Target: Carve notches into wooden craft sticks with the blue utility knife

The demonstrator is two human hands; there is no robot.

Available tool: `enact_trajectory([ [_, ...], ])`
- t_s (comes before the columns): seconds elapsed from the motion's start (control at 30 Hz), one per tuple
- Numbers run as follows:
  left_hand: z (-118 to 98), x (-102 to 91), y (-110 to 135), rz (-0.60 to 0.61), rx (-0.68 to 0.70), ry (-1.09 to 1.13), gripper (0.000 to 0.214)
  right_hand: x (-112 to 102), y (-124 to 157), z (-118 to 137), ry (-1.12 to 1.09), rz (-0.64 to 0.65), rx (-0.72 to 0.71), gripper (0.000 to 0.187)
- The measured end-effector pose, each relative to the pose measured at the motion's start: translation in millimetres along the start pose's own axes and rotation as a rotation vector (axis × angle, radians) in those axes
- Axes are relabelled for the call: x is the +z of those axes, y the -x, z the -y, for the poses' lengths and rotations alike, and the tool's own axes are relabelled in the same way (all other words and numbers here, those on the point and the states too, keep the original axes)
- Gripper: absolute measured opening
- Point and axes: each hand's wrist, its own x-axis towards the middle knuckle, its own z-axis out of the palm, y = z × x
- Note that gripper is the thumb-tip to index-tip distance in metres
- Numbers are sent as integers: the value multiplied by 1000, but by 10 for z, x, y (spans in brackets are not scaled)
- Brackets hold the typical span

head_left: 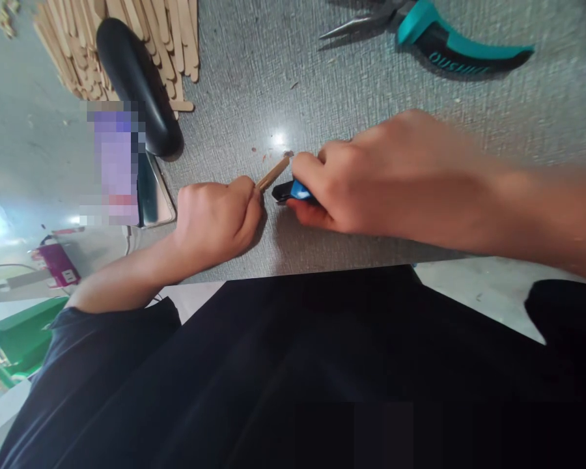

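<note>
My left hand is closed around a wooden craft stick, whose free end points up and to the right. It may be more than one stick pressed together. Wrapped in my right hand is a blue utility knife with a dark front end. That end lies just below the stick, and a small gap seems to separate them. Most of the knife's handle is hidden by my fingers. Small brown shavings lie on the grey table beyond the stick's tip.
Long-nose pliers with teal and black handles lie at the back right. At the back left are a pile of craft sticks, a black oblong case and a phone. A purple box with cables sits far left.
</note>
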Motion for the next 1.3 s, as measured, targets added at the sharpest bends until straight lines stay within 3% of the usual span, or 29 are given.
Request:
enact_trajectory([
  [0.4,12,-16,20,8,5,-4,40,-14,-42,-22,-52,-62,9,68],
  [0.8,8,8,25,-62,99,-87,44,-109,-58,-17,-2,21,-25,65],
  [1.2,-52,-64,16,68,-1,-76,37,-154,-58,-64,-29,63,8,66],
  [1.3,-30,-59,9,69,7,-69,37,-173,-58,-54,-86,74,28,55],
])
